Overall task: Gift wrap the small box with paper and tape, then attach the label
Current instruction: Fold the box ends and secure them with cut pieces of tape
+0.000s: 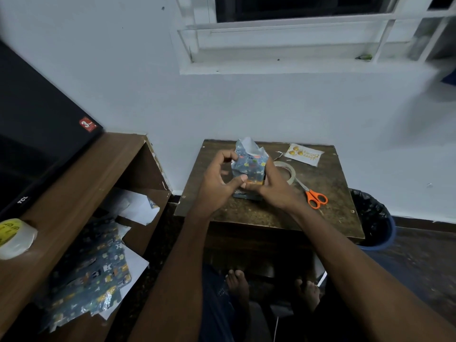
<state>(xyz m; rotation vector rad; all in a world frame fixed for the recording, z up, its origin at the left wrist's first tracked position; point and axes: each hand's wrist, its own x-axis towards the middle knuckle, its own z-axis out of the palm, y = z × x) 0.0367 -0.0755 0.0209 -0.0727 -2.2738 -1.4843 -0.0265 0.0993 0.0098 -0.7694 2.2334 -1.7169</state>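
Both hands (246, 183) hold paper-wrapped box (250, 166); black-lined bin (375, 218) beside table (271, 218).

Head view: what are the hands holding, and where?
Both hands hold the paper-wrapped box: left pinches its upper left paper edge, right grips its lower right side.

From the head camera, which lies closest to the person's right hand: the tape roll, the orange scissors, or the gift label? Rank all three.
Measured from the right hand:
1. Tape roll, just behind the hand, partly hidden by it.
2. Orange scissors, a little to its right on the table.
3. Gift label, at the table's far right corner.
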